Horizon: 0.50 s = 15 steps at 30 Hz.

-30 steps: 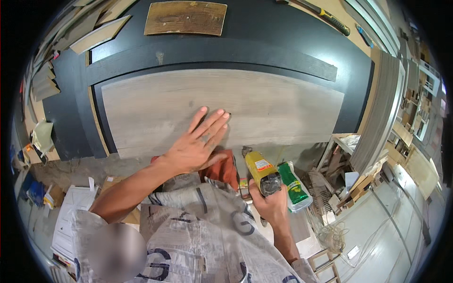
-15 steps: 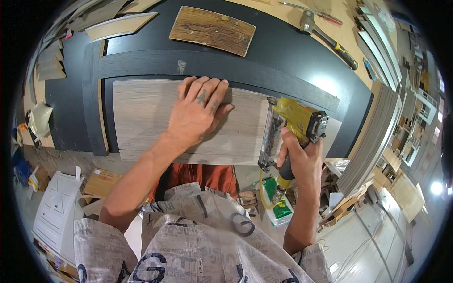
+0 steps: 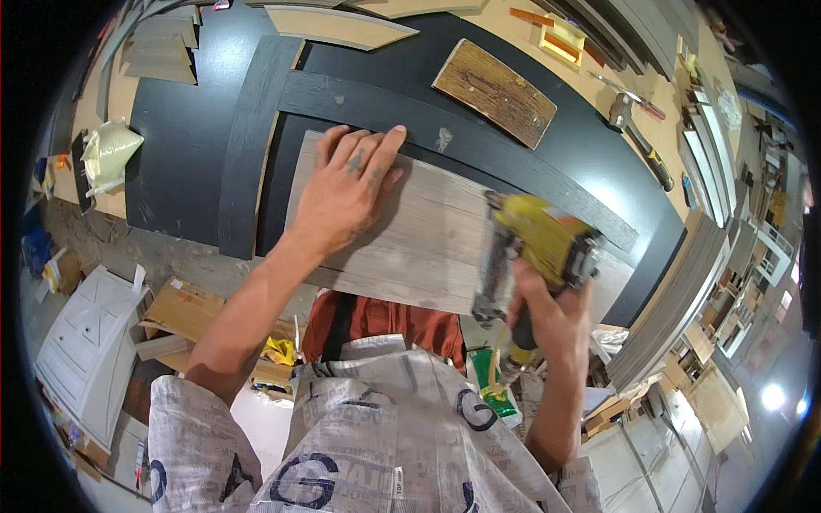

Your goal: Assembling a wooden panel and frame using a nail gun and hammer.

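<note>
A light wood-grain panel lies within a dark frame, overlapping its near side. My left hand rests on the panel's left part, fingers spread and bent over the far edge beside the dark rail; the thumb lies apart from them. In my right hand is a yellow-green and black nail gun, its handle wrapped by my fingers. The tool is smeared by motion over the panel's right part, so I cannot tell whether its nose touches the wood. A hose fitting hangs below its handle.
Beyond the rail lies a brown wood block. A hammer and a screwdriver lie at the far right, near stacked grey strips. Angled offcuts and a cream bag are at left. White panels stand below.
My view has swung left, so the bench things sit further right. My left hand is nearer the panel's left end. The nail gun, still in my right hand, has turned slightly.
</note>
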Available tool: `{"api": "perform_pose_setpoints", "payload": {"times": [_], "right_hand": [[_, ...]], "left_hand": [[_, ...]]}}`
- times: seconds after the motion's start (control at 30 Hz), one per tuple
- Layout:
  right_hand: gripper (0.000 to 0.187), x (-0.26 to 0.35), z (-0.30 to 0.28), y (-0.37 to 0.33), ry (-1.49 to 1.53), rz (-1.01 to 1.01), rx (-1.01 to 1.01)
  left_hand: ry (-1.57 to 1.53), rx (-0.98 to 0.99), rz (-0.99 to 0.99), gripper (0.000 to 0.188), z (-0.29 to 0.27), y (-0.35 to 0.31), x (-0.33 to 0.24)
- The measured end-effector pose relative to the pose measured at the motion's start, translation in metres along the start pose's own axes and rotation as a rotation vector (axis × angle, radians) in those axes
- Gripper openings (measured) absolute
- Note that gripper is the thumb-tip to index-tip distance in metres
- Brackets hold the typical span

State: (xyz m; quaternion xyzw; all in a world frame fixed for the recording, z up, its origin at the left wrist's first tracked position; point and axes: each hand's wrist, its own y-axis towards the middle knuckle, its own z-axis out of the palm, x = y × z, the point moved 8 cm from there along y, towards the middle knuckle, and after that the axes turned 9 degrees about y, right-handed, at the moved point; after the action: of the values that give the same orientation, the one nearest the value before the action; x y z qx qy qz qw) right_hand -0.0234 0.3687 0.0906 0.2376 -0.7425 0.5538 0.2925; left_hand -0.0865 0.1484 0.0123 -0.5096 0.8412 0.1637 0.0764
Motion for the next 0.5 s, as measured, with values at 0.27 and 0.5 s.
{"api": "perform_pose_setpoints", "payload": {"times": [0.27,0.5], "right_hand": [[0.022,0.003,0.065,0.012,-0.118,0.038,0.116],[0.019,0.006,0.072,0.012,-0.159,0.020,0.038]], "left_hand": [[-0.202,-0.032,0.016,0.048,0.001,0.004,0.004],[-0.214,0.004,0.029,0.048,0.005,-0.002,0.008]]}}
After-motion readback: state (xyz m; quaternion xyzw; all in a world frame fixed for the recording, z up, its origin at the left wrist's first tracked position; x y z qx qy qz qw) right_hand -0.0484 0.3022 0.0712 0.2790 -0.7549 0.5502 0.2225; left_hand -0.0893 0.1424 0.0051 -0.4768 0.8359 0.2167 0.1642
